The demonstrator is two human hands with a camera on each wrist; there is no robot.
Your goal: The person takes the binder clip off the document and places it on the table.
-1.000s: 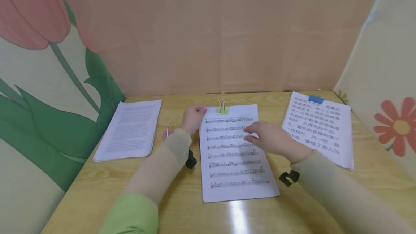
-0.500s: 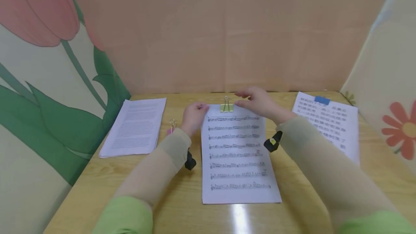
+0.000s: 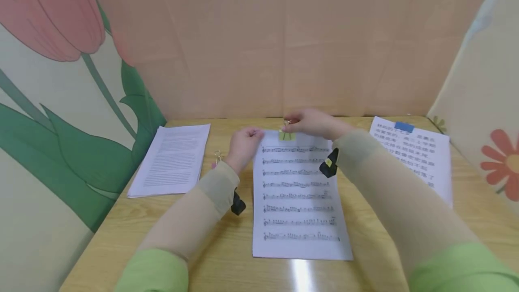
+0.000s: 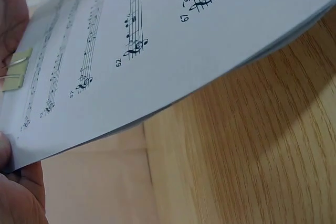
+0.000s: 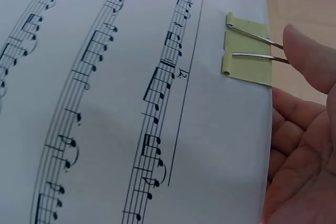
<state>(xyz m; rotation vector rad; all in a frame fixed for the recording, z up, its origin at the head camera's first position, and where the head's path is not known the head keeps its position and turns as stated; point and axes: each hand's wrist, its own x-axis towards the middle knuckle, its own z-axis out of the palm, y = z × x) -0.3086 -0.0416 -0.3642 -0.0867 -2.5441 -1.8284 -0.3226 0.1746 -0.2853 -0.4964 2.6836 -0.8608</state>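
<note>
A stack of sheet music [image 3: 298,193] lies in the middle of the head view, its upper end raised off the table. My left hand [image 3: 244,148] pinches its upper left corner between thumb and fingers. A yellow-green binder clip [image 3: 287,135] grips the top edge near the middle. Around the clip's wire handles my right hand [image 3: 314,123] closes, thumb [image 5: 310,59] on the near handle and curled fingers behind the paper. In the left wrist view the clip [image 4: 17,70] shows at the left, the pages [image 4: 131,77] tilted.
A stack of printed pages [image 3: 170,161] lies at the left of the wooden table [image 3: 227,256]. Beside my left wrist is a pink binder clip [image 3: 218,159], partly hidden. On the right, large-print pages [image 3: 425,157] carry a blue clip [image 3: 404,126].
My right hand has moved from over the sheet music up to the top edge and taken hold of the binder clip's handles. The left hand keeps its corner.
</note>
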